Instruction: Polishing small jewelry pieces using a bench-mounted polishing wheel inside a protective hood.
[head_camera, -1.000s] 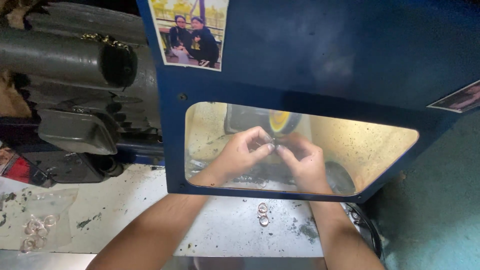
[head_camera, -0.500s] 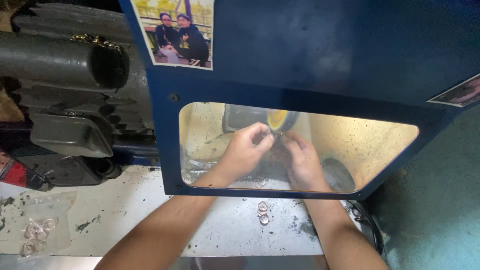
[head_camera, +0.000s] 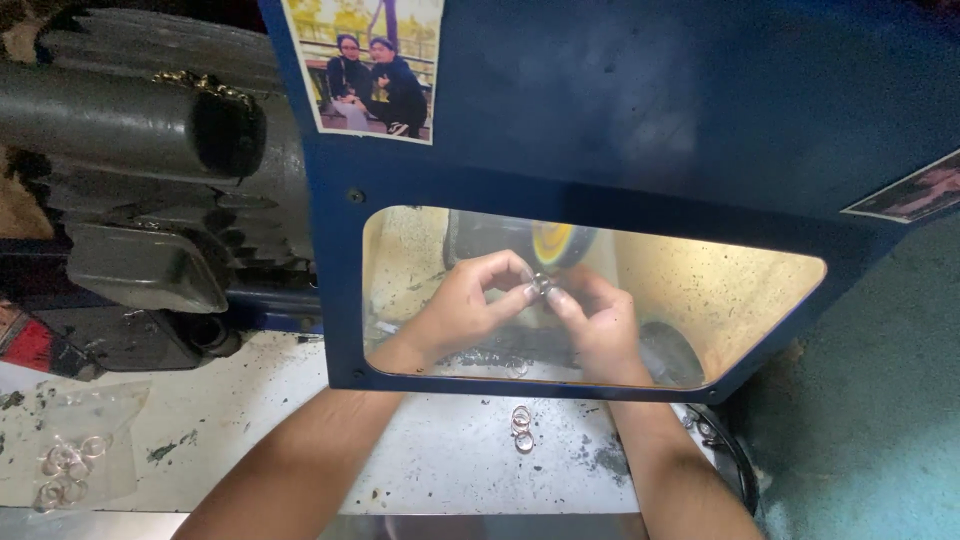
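Small silvery metal ring (head_camera: 541, 284) sits pinched between the fingertips of both hands, behind the clear window of the big dark-blue metal guard panel (head_camera: 640, 120), just below the yellow-edged polishing wheel (head_camera: 556, 243).

That blue panel fills most of the view; its window, a wide cut-out with a clear pane (head_camera: 720, 300), shows a sandy, yellowish lit chamber within. A colour photograph of two seated people (head_camera: 368, 62) is stuck to the panel's upper left corner, and the corner of another picture (head_camera: 912, 192) shows at its right edge. To the left of the panel stands a grey ribbed motor housing (head_camera: 140, 130), dusty and dark. Below lies the pale, grimy bench top (head_camera: 260, 420), flecked with black grit.

Both forearms reach up from the bottom edge and pass under the panel into the chamber. The left hand (head_camera: 462, 308) is curled, thumb and forefinger closed on the ring from the left. The right hand (head_camera: 598, 322) meets it from the right, fingertips closed on the same ring.

On the bench at far left, a clear plastic bag with several rings (head_camera: 70, 462) lies flat. Near the panel's lower edge, between the forearms, two loose rings (head_camera: 521, 428) lie touching one another.
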